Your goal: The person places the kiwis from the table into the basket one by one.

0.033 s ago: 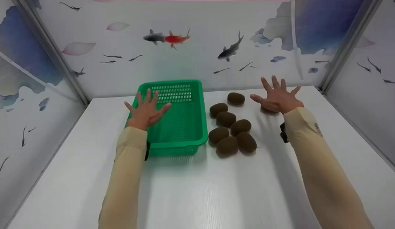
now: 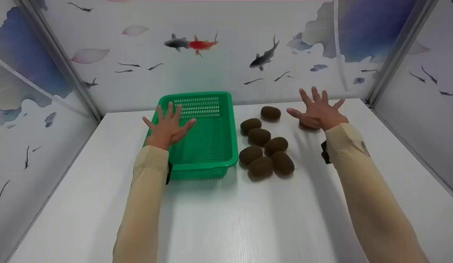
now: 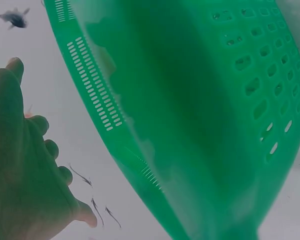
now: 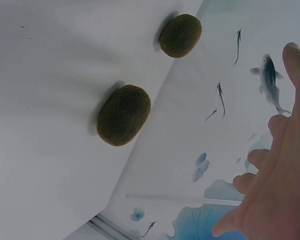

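A green plastic basket (image 2: pixel 231 138) with slotted sides stands on the white table, with nothing visible inside it. My left hand (image 2: pixel 164 129) hovers over its left side, fingers spread, holding nothing. In the left wrist view the hand (image 3: pixel 25 165) is apart from the basket's wall (image 3: pixel 155 100). Several brown kiwis (image 2: pixel 260 168) lie in a loose group to the right of the basket. Fingers spread and holding nothing, my right hand (image 2: pixel 321 113) hovers above a single kiwi (image 2: pixel 309 127) that it partly covers. The right wrist view shows this kiwi (image 4: pixel 124 116) apart from the hand (image 4: pixel 275 180).
White panels printed with fish and leaves enclose the table; the back wall (image 2: pixel 226 73) rises just behind the basket. Side walls (image 2: pixel 427 120) stand at left and right, joined by grey metal corner posts (image 2: pixel 398 58). The white tabletop (image 2: pixel 226 223) stretches toward me.
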Demonstrator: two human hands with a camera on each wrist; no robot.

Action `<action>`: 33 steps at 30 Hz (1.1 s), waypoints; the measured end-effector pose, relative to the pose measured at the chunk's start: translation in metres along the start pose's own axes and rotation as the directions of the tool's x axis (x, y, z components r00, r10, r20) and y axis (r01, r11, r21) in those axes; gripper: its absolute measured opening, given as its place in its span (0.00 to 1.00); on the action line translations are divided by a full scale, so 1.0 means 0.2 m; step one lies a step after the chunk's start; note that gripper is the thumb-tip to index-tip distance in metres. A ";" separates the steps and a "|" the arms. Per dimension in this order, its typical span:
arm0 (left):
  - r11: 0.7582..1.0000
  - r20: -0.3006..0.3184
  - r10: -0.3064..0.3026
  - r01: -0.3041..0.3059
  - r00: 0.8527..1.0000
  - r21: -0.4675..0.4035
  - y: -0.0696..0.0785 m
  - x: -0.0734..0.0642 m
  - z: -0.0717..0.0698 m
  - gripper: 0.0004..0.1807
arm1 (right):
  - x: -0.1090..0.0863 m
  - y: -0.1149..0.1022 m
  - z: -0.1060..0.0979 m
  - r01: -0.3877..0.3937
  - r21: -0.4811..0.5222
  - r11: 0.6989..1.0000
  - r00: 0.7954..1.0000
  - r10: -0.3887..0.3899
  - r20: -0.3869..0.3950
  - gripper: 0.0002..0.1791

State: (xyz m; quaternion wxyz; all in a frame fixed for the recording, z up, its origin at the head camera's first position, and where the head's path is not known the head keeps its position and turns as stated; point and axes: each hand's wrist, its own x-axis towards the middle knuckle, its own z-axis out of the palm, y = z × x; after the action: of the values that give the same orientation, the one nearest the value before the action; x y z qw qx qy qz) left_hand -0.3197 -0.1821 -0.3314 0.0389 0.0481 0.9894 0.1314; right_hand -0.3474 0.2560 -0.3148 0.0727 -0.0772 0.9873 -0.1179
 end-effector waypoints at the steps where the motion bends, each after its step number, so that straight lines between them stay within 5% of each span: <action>1: 1.000 0.004 0.002 -0.002 1.000 0.003 0.00 0.00 0.00 0.46 | 0.00 0.00 0.00 0.001 0.000 1.000 1.000 -0.001 -0.001 0.54; 16: 0.996 -0.024 0.091 -0.091 0.996 -0.004 -0.05 -0.04 -0.02 0.45 | 0.00 0.06 0.02 0.022 -0.011 1.000 0.998 -0.022 -0.051 0.52; 33: 0.984 0.000 0.068 -0.067 0.998 -0.166 -0.22 -0.23 -0.03 0.44 | 0.00 0.21 0.10 0.001 0.133 0.991 0.994 0.014 -0.111 0.51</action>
State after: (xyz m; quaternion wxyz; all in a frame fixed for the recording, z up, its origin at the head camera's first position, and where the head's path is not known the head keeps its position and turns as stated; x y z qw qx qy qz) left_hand -0.2784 -0.2310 -0.3344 0.0410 0.0784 0.9727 0.2143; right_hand -0.3501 0.2920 -0.3438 0.0227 -0.0623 0.9801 -0.1871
